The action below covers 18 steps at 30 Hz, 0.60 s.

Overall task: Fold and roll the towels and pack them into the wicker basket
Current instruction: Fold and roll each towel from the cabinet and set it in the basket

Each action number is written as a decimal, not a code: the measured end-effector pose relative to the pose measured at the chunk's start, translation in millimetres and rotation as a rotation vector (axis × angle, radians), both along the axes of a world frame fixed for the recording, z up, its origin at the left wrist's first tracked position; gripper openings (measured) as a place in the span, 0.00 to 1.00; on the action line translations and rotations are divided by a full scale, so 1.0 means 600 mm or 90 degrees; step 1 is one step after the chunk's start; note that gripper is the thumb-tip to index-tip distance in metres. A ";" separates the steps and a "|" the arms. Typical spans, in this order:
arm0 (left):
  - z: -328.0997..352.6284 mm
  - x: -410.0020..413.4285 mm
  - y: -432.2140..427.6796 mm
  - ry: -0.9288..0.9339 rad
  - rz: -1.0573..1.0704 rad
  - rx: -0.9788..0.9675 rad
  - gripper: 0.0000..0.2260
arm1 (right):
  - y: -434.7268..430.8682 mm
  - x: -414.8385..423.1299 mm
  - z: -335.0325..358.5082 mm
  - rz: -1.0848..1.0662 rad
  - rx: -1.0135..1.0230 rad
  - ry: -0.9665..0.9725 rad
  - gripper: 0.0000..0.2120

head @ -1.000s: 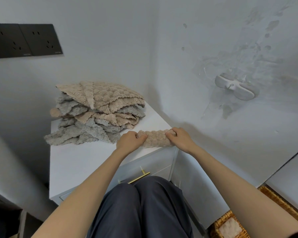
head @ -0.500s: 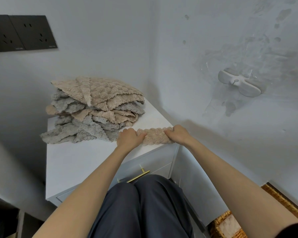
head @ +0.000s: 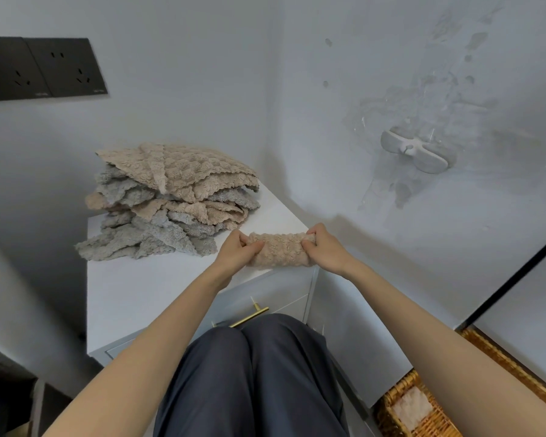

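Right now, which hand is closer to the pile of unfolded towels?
Left. The left hand grips the rolled towel at the end right beside the pile; the right hand grips the other end, farther from the pile.

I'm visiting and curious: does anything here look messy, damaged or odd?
The right wall is blotched and scuffed around the white holder. The towel pile is ragged, its grey corners spilling past the left edge of the cabinet top. The rolled towel, gripped by the left hand and right hand, looks tidy.
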State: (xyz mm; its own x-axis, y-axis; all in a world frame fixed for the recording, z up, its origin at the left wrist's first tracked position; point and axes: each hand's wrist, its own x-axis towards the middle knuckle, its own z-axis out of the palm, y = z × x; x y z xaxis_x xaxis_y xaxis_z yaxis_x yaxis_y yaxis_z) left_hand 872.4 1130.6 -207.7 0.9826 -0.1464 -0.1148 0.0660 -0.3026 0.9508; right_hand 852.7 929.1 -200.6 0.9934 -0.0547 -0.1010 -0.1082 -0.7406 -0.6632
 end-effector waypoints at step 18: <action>0.031 -0.130 -0.065 -0.029 -0.169 -0.035 0.13 | -0.049 -0.185 0.045 0.138 -0.012 0.004 0.08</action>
State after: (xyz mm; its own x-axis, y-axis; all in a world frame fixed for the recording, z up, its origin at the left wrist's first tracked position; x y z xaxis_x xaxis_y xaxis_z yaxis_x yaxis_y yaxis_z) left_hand 794.3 1091.7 -189.4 0.9129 -0.4043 -0.0561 -0.0521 -0.2517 0.9664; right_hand 741.7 899.7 -173.5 0.9813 0.1586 -0.1089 0.0507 -0.7591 -0.6490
